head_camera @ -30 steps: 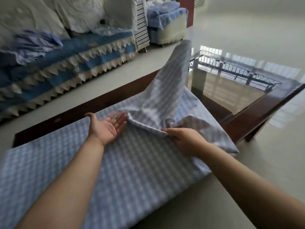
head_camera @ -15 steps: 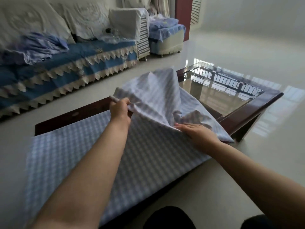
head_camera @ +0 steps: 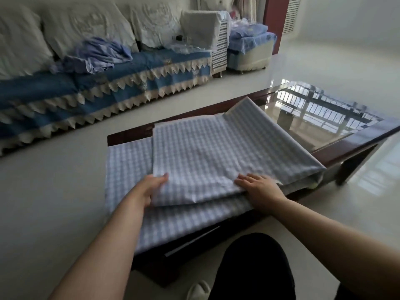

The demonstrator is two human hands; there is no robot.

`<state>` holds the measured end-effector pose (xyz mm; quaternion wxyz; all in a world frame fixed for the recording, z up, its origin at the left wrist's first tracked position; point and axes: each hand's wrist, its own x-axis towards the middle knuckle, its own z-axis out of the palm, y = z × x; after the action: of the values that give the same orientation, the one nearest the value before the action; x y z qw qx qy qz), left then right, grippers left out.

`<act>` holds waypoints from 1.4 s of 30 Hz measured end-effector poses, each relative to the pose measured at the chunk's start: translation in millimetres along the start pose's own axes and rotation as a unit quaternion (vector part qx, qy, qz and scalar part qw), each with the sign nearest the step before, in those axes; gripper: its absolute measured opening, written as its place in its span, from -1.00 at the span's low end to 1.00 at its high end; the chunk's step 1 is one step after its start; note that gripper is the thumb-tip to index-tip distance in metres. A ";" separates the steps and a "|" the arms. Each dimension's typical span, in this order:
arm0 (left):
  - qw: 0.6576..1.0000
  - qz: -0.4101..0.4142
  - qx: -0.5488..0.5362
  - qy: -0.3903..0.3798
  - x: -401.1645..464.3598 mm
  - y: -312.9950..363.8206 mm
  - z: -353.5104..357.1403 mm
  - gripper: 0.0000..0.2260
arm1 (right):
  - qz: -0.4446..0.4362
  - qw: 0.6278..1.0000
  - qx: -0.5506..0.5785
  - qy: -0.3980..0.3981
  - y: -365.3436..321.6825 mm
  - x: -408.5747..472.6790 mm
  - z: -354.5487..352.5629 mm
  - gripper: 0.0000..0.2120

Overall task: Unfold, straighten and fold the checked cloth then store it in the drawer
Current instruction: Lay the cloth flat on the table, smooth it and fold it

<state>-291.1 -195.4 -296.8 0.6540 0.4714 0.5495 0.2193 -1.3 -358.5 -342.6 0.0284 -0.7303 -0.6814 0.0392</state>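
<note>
The blue-and-white checked cloth (head_camera: 201, 152) lies on the near end of the glass-topped coffee table (head_camera: 350, 139), its right part folded over onto the left so a top layer covers most of the lower one. My left hand (head_camera: 151, 187) holds the top layer's near-left corner, thumb on top and fingers under the edge. My right hand (head_camera: 259, 187) rests flat on the top layer's near edge, fingers straight. A drawer front with a pale strip (head_camera: 192, 241) shows under the table edge, below the hanging cloth.
A sofa with a blue, lace-trimmed cover (head_camera: 108, 87) and crumpled blue laundry (head_camera: 99, 55) stands across the floor at the back left. A small covered stool (head_camera: 249, 50) sits beside it. My dark-trousered knee (head_camera: 253, 267) is close to the table's front.
The raised right part of the cloth has been brought over to the left and laid flat as a fold. My left hand moved down to the near-left corner; my right hand stayed at the near edge.
</note>
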 end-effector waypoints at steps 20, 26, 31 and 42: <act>0.976 -0.035 0.153 0.151 -65.4 -77.8 -111.3 -0.75 | -0.063 0.994 0.004 -0.092 -79.9 -11.3 3.9 -0.34; 0.978 -0.034 0.122 0.164 -64.9 -84.7 -116.7 -0.70 | -0.077 0.989 -0.006 -0.127 -87.5 -9.1 2.6 -0.34; 0.981 -0.025 0.019 0.191 -63.4 -85.7 -115.2 -0.69 | -0.101 0.988 -0.057 -0.107 -103.7 -11.1 4.0 -0.07; 0.992 -0.043 -0.102 0.053 -69.7 -61.9 -121.9 -0.74 | -0.150 0.987 -0.012 -0.064 -138.5 -17.2 31.7 -0.44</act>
<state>-439.1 -234.2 -308.3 0.6770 0.3662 0.5781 0.2708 -143.1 -366.4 -360.6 -0.0182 -0.6163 -0.7839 0.0726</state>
